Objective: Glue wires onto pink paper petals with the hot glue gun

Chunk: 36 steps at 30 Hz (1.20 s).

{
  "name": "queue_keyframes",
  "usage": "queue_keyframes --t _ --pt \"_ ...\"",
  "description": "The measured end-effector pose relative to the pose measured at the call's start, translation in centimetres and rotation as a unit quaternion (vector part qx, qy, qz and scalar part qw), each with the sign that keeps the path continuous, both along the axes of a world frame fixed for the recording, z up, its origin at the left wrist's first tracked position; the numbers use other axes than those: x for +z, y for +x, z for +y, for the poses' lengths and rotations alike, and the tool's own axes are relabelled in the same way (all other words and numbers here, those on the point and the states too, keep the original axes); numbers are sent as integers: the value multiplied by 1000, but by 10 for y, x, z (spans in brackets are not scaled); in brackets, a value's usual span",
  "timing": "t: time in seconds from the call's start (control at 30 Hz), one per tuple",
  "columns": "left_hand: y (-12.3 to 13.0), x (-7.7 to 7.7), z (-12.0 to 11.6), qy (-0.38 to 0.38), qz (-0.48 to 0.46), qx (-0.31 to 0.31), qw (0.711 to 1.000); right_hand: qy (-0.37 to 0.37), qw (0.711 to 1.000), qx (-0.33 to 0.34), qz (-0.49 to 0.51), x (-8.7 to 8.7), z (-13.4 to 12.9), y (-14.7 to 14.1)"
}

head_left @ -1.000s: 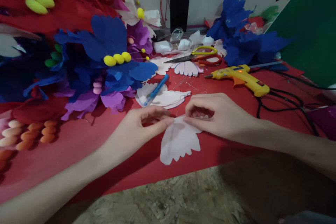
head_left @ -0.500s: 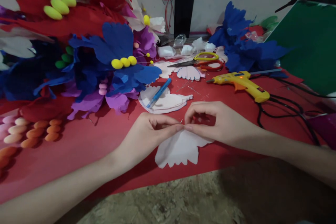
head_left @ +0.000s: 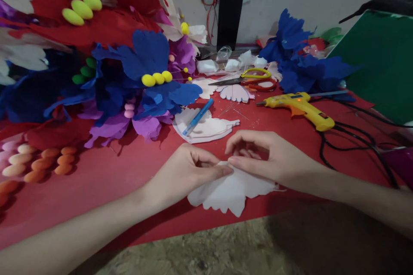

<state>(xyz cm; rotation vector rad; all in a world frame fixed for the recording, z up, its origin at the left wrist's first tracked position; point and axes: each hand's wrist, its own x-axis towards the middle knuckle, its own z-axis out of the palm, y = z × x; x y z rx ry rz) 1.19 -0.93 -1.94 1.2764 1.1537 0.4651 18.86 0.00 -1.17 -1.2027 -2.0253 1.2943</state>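
Note:
A white paper cutout (head_left: pixel 226 197) with a scalloped lower edge hangs just above the front of the red table. My left hand (head_left: pixel 193 167) pinches its upper edge between thumb and fingers. Right beside it, my right hand (head_left: pixel 258 152) grips the same edge, thumb on top and the other fingers curled behind. Both sets of fingertips nearly meet at the middle. Past the hands lie more white cutouts (head_left: pixel 222 126) with a blue pen (head_left: pixel 198 117) resting on them.
A yellow glue gun (head_left: pixel 300 107) with a black cord lies at right. Behind are scissors (head_left: pixel 245 78) and a dark phone-like slab (head_left: pixel 230 17). Large paper flowers (head_left: pixel 148 51) crowd the left, near orange and pink egg-shaped pieces (head_left: pixel 41 163). A green board (head_left: pixel 374 60) leans at right.
The white cutout has spread wider to the right, showing more of its surface below my right hand. My fingers have shifted slightly along its top edge. The view has tilted a little.

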Motion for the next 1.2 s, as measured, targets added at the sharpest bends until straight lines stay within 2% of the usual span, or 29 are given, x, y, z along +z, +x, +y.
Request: queue_keyframes --t 0.27,0.47,0.63,0.8,0.9,1.2 --pt "0 -1 -2 12 16 -13 1000 -16 1000 -2 -1 -2 -4 -3" --pt "0 1 -2 -4 39 -39 998 20 999 -30 -3 -3 -1 -1" --pt "1 2 -2 -1 24 -40 999 -8 1000 -13 -20 -2 1 -1" --pt "1 1 -4 54 47 -30 997 -5 998 -57 0 2 7 2" --pt "1 0 -6 74 44 -21 996 -34 997 -69 16 4 9 3" --pt "2 -1 -4 60 13 -12 998 -148 983 -106 9 12 18 11"
